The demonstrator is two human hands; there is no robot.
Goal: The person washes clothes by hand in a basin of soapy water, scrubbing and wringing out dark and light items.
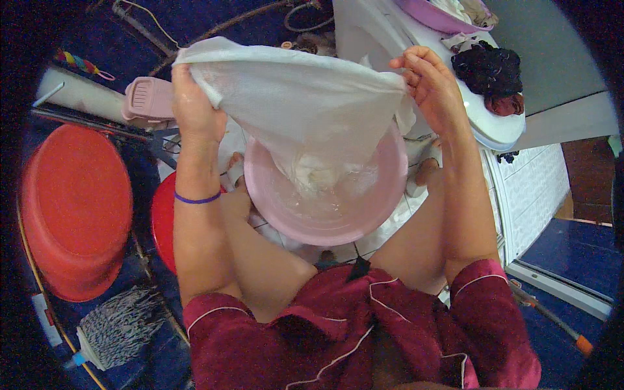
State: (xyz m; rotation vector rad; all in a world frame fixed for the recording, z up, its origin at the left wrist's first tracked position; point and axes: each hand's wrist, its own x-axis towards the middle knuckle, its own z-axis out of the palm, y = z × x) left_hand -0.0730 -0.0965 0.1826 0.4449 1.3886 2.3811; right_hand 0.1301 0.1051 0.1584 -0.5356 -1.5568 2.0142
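A thin white cloth [297, 92] is stretched between my raised hands, its lower part hanging into a pink plastic basin [326, 234]. My left hand [197, 102] grips the cloth's left end, with its fingers hidden behind the fabric. At the other end, my right hand [429, 80] pinches the cloth between thumb and fingers. Water and wet fabric show inside the basin, which stands on the tiled floor between my feet.
On the left are a red oval tub [78, 190], a red bowl [164, 219] and a string mop head [122, 326]. Dark wet clothes [487, 70] lie on a white lid [497, 129] at right, near a purple basin [438, 17]. A pink plastic container [148, 99] is beside my left hand.
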